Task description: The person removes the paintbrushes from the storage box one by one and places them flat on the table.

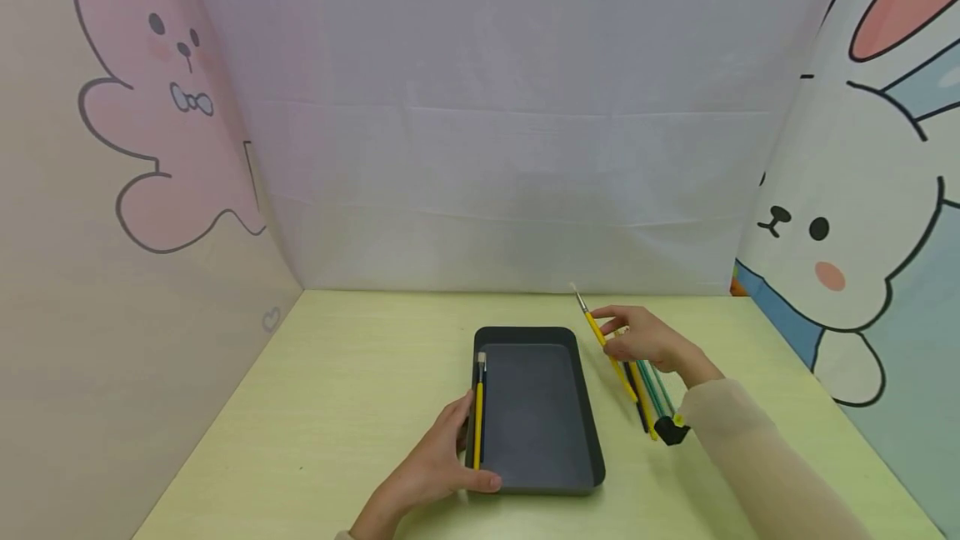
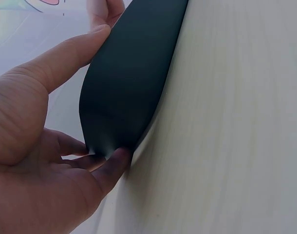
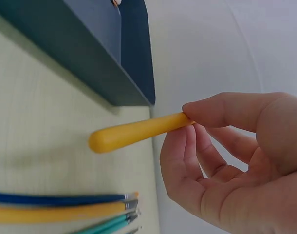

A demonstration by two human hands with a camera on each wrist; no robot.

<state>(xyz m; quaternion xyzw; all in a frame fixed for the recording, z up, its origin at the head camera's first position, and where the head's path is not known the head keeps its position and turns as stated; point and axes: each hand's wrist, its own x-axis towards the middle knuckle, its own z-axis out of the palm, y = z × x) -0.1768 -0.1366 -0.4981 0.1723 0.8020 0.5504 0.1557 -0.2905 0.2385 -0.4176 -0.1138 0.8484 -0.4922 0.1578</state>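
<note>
Currently, the right hand pinches a smooth, round-ended yellow brush over the table, beside the rectangular, round-cornered tray; the left hand grips the tray, where two slim brushes lie.

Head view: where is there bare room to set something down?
The table is bare between the left wall and the left hand. The tray is bare right of the two brushes inside it. Crowded: right of the tray, by the loose brushes, right hand and held brush.
</note>
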